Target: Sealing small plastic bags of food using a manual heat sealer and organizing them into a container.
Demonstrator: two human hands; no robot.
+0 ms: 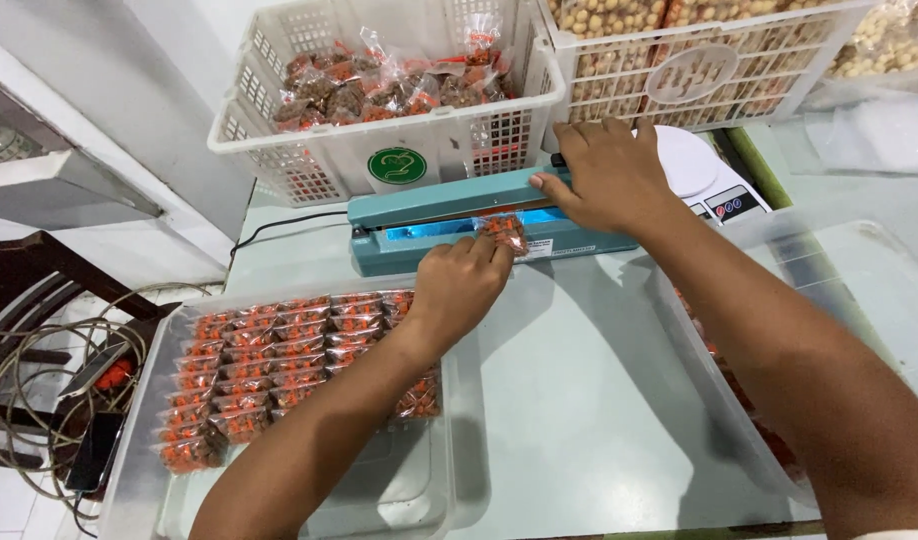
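My left hand (464,285) has its grip closed in a pinch on a small clear plastic packet of orange-red snacks (505,231), holding it at the front edge of the teal bar-type heat sealer (449,222). The packet's top lies under the sealer's arm, and I cannot tell how far in it reaches. My right hand (609,178) lies flat on the right end of the sealer's arm, fingers spread and pressing down, closed on nothing.

Just in front of the sealer and to its left, a clear plastic tray (459,470) sits on the pale green worktop (579,400), with rows of matching orange-red packets (279,350) laid flat in it. Directly behind the sealer stands a white perforated plastic basket (379,150) holding more filled bags. To the right of that basket, also behind the sealer, is a second white basket (699,75) of pale round snacks. A white digital scale (709,180) sits just right of the sealer, partly hidden by my right hand. A black cable (279,225) runs off from the sealer's left end.
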